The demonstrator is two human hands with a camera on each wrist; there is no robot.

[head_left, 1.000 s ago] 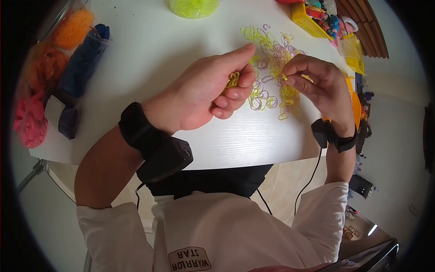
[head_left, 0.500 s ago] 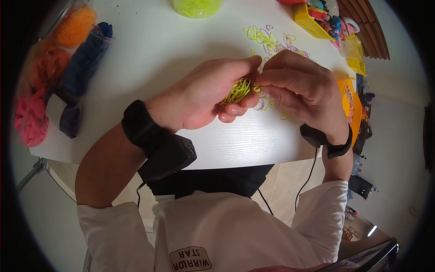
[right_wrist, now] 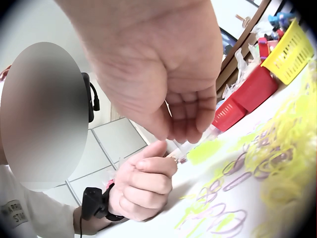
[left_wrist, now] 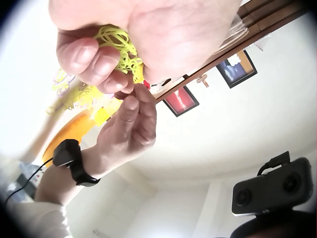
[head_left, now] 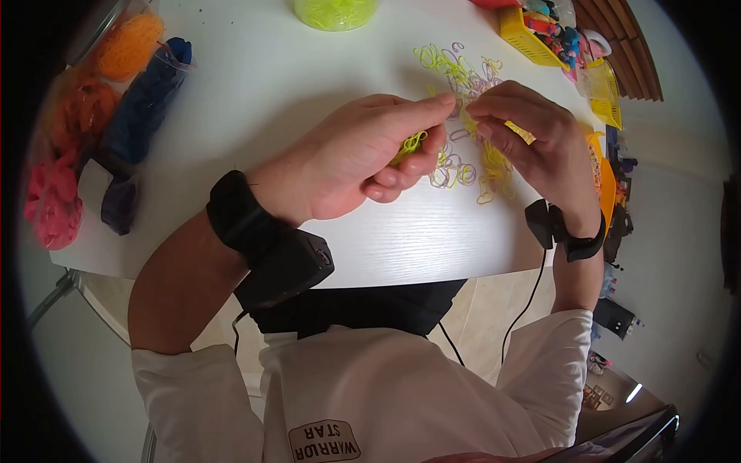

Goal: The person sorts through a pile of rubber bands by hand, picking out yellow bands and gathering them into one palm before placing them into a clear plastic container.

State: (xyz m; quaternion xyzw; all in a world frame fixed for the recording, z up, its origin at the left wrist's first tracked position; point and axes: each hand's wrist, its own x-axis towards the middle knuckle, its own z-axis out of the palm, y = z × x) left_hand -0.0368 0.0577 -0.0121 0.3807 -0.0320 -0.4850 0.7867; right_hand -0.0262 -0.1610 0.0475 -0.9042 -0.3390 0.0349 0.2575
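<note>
My left hand (head_left: 355, 147) is held above the white table, fingers curled round a clump of yellow-green rubber bands (head_left: 411, 146). In the left wrist view, the held loops (left_wrist: 119, 44) bulge out between the fingers and the palm. Just right of it is my right hand (head_left: 536, 139), its fingers bent and the thumb near the index fingertip. No band shows between those fingertips. Beneath and behind the right hand, loose yellow, green and purple bands (head_left: 455, 166) lie scattered on the table; the right hand hides part of them.
A tub of yellow-green bands (head_left: 334, 11) stands at the far edge. Bags with orange (head_left: 127, 48), blue (head_left: 150, 104) and pink (head_left: 52, 197) contents lie at left. Yellow baskets (head_left: 531, 40) and an orange container (head_left: 606, 185) line the right side of the table (head_left: 370, 247).
My right hand brought a small yellow band from the pile to the left hand, then drew back right with no band showing. The left fingers opened somewhat, then closed again over the clump.
</note>
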